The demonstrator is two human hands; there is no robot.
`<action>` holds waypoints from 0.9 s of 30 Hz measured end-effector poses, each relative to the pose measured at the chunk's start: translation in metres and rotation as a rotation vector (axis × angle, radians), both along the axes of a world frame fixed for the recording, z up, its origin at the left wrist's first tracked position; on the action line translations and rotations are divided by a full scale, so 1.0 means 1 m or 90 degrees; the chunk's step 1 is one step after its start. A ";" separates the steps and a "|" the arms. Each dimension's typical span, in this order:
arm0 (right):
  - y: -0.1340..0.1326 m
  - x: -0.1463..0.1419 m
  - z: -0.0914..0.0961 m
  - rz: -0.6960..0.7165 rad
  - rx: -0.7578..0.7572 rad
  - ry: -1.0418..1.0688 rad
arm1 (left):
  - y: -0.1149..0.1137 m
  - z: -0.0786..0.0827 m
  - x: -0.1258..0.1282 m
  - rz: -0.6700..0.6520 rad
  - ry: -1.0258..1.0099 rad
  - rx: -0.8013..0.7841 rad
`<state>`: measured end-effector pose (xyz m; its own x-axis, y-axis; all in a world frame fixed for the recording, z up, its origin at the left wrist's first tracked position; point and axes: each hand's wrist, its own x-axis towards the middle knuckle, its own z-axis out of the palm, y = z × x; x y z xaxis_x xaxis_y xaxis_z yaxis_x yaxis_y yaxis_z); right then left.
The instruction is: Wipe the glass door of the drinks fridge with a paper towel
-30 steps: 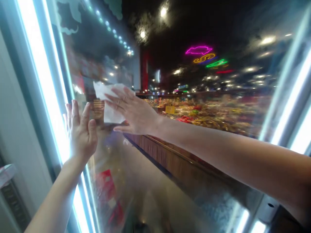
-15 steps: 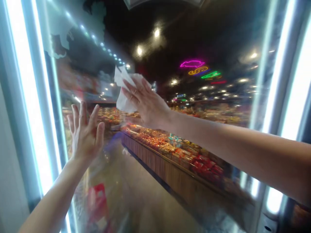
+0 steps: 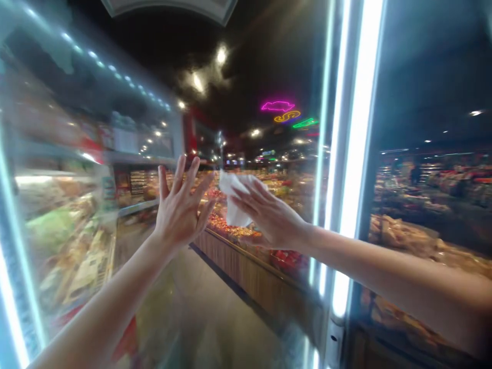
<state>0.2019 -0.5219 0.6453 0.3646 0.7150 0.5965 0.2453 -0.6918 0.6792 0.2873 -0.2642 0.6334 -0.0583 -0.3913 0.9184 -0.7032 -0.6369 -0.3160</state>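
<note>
My right hand (image 3: 271, 218) presses a thin white wipe (image 3: 236, 211) flat against a clear glass pane (image 3: 234, 302), its fingers laid over the cloth and pointing left. To its left, my left hand (image 3: 179, 210) is spread open with its palm toward the same glass and nothing in it. Whether that palm touches the pane I cannot tell. The wipe is crumpled along its upper edge and partly covered by my right fingers.
A bright light strip (image 3: 357, 154) runs up the frame at the right, with another light strip (image 3: 11, 302) at the lower left. Through the glass show a long wooden display counter (image 3: 261, 282), blurred goods and neon signs (image 3: 288, 116).
The view has swung to the right. My right hand and the wipe are lower, and both hands are now closer together. My left hand stays spread; the right one keeps the wipe.
</note>
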 end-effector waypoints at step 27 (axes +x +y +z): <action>0.086 0.027 -0.216 -0.067 0.440 -0.034 | -0.014 -0.214 -0.008 0.115 0.165 -0.076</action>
<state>0.2292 -0.4362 0.4290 0.3690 0.1272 0.9207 0.1320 -0.9877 0.0836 0.2793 -0.2787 0.4194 0.2438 -0.2628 0.9336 -0.6230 -0.7801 -0.0569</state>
